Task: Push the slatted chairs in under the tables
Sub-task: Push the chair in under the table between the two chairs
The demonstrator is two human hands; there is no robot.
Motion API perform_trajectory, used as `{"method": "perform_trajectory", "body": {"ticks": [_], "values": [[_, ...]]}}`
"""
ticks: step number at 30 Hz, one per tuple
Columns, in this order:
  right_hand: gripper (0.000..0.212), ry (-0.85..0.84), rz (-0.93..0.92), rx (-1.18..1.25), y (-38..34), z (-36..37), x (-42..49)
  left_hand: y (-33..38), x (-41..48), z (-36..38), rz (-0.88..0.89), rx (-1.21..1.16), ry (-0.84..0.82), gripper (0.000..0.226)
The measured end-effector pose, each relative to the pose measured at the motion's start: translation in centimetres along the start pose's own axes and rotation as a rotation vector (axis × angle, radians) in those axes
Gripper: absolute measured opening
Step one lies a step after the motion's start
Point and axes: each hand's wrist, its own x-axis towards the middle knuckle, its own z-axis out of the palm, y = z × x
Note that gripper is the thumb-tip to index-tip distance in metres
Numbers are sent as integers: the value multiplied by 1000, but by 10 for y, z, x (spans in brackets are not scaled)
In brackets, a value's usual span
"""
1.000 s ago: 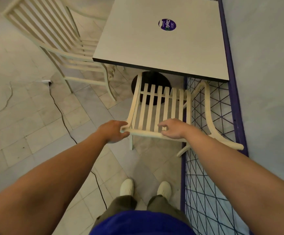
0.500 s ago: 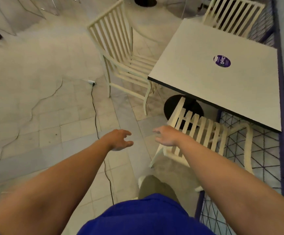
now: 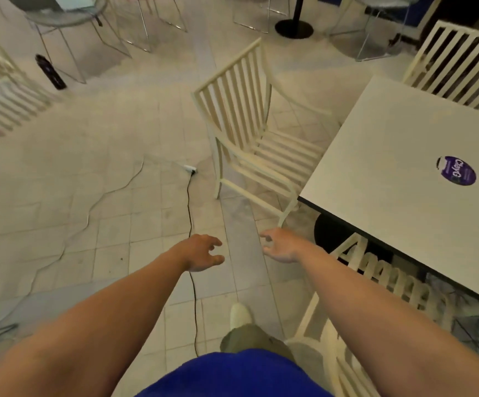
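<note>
Left hand (image 3: 202, 253) and right hand (image 3: 280, 245) hover loosely spread, holding nothing, short of a chair (image 3: 249, 130) (seat perhaps partly under) beside the table (image 3: 398, 167).

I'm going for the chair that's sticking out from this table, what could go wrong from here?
1. The black cable runs along the floor between your shoe and the chair. You could trip on it, or a chair leg could snag it.
2. The chair stands skewed to the table, with its front leg close to the table's corner. Pushed without straightening, it may knock the edge.
</note>
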Motion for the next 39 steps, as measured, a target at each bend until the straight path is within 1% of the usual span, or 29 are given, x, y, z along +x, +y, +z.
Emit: {"method": "perform_trajectory", "body": {"ticks": [5, 9, 14, 18, 23, 26, 31, 36, 39], "values": [[57, 5, -10, -22, -29, -57, 50, -12, 33, -67, -1, -55, 46, 59], [58, 21, 0, -5, -50, -95, 86, -27, 65, -117, 4, -25, 36, 59], [54, 125, 46, 18, -67, -143, 138, -34, 131, -193, 119, 47, 31, 58], [55, 152, 103, 59, -82, -184, 184, -39, 185, -271, 222, 107, 46, 59], [53, 246, 152, 176, -119, -241, 240, -46, 239, -377, 343, 245, 65, 59], [57, 281, 172, 248, -140, -266, 269, -45, 271, -435, 391, 318, 56, 58], [56, 375, 204, 423, -150, -305, 314, -27, 328, -503, 467, 408, 34, 60], [64, 452, 301, 539, -138, -340, 376, 3, 409, -555, 577, 541, 15, 60], [63, 477, 359, 583, -130, -361, 410, 21, 454, -579, 598, 625, -53, 60]]}}
